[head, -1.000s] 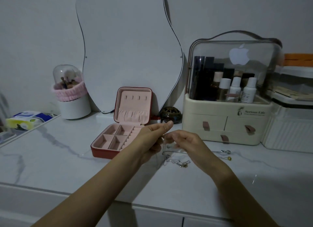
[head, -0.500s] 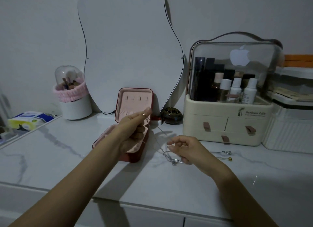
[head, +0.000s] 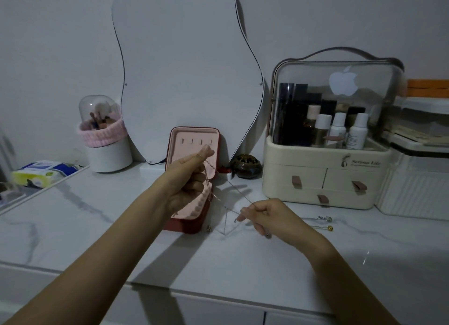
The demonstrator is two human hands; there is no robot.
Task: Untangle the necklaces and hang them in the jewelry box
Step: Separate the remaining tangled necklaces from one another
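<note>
Head view. Left hand (head: pixel 187 181) raised in front of the open jewelry box (head: pixel 194 179), thumb and forefinger pinching one end of a thin necklace (head: pixel 220 201); other fingers curled. Chain runs down and right to the right hand (head: pixel 264 215), which pinches it at the fingertips, low over the counter (head: pixel 97 239). Loops of chain hang between the hands, reaching the counter just right of the box; a small pendant (head: pixel 209 228) sits by the box's near corner. Box lid stands upright against the mirror (head: pixel 184 69), hooks visible inside. Two more pieces (head: pixel 325 222) lie on the counter right of the right hand, near the cosmetics case (head: pixel 328 154). Brush holder (head: pixel 104 135) far left.
</note>
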